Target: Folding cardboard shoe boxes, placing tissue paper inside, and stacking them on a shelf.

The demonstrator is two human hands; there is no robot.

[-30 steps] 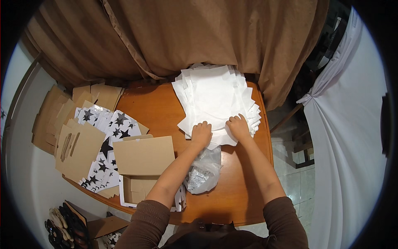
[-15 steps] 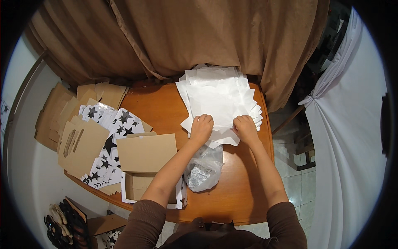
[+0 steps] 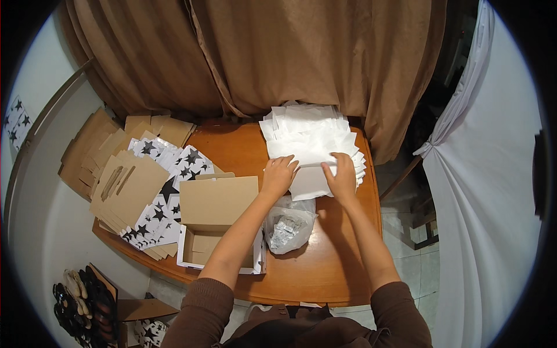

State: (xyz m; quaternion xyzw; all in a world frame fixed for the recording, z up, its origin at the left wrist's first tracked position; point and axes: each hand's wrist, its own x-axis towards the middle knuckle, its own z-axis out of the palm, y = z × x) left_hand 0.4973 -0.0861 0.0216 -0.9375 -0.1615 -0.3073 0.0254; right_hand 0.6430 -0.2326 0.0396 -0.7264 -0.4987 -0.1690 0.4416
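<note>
A thick, uneven stack of white paper sheets (image 3: 307,124) lies at the far right of the table. My left hand (image 3: 279,176) rests at the left side of the stack's near part, its fingers stretched forward and a little apart. On the other side, my right hand (image 3: 341,177) has its thumb spread from its fingers over the paper. Between my hands is a white sheet (image 3: 310,184) with a straight crease line, its near end hanging past the stack. Just below it sits a clear plastic bag (image 3: 290,232) with small silvery packets inside.
An open cardboard box (image 3: 217,200) stands left of the bag. Further left lie flat brown cardboard pieces (image 3: 130,185) and white sheets with black stars (image 3: 156,217). A brown curtain (image 3: 278,58) hangs behind the wooden table (image 3: 325,272); white cloth (image 3: 476,191) hangs at right.
My fingers have loosened from the near edge of the paper and spread out. The top sheet's near part now shows a crease and a straighter edge. The whole view has shifted slightly.
</note>
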